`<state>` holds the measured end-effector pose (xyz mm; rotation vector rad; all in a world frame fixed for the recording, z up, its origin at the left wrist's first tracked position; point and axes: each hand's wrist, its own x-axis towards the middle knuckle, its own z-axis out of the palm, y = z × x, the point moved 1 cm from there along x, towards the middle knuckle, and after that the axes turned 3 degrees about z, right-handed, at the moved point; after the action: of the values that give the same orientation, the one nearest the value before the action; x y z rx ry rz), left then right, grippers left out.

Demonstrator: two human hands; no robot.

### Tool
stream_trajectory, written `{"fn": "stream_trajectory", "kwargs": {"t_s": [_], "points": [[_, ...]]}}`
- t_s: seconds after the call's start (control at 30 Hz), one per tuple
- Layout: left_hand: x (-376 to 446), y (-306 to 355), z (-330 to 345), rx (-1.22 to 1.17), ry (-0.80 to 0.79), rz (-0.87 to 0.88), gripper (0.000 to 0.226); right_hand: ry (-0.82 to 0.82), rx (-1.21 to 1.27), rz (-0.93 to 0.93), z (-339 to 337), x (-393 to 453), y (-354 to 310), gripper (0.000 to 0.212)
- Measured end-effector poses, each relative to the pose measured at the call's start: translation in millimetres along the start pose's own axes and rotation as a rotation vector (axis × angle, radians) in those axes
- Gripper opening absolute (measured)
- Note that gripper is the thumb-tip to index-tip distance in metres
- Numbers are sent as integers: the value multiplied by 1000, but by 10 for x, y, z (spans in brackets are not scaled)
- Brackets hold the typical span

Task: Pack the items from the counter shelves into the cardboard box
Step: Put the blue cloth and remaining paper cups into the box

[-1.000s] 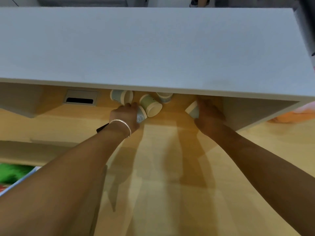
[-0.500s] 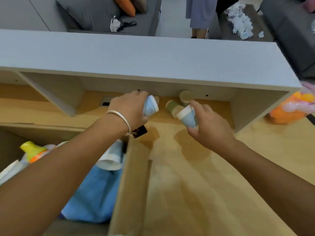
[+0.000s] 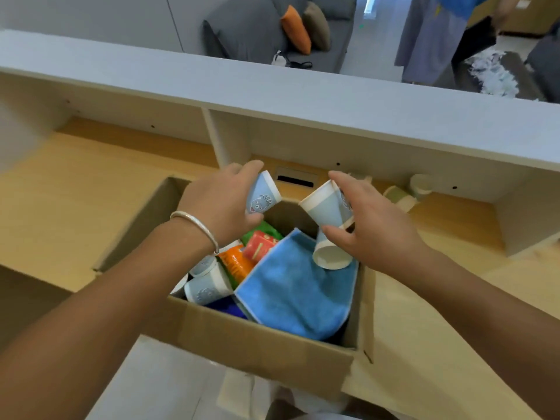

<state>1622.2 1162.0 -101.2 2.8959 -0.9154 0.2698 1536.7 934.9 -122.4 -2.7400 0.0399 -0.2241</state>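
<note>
Left hand (image 3: 221,201) over far-left corner of cardboard box (image 3: 266,344), fingers and thumb curled round small blue paper cup (image 3: 263,194), rim tilted up and away. Right hand (image 3: 372,228) over far-right side, thumb and fingers clamped on second paper cup (image 3: 325,206), mouth turned left; third cup (image 3: 328,253) just beneath, mouth down, whether gripped or loose cannot tell. Both held above open box, likely for dropping straight in. Inside: blue cloth (image 3: 291,286), orange bottle (image 3: 236,265), red carton (image 3: 260,245), more cups (image 3: 207,287). Under shelf (image 3: 303,95), far right: two cups (image 3: 409,192) not yet packed.
</note>
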Motion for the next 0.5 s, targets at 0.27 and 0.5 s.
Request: {"fn": "stream_trajectory", "kwargs": {"t_s": [0.27, 0.5], "points": [[-189, -254, 83, -34, -17, -55, 76, -59, -37, -28, 149, 48, -173, 77], [358, 311, 215, -48, -29, 50, 73, -29, -46, 92, 4, -36, 547, 73]]}}
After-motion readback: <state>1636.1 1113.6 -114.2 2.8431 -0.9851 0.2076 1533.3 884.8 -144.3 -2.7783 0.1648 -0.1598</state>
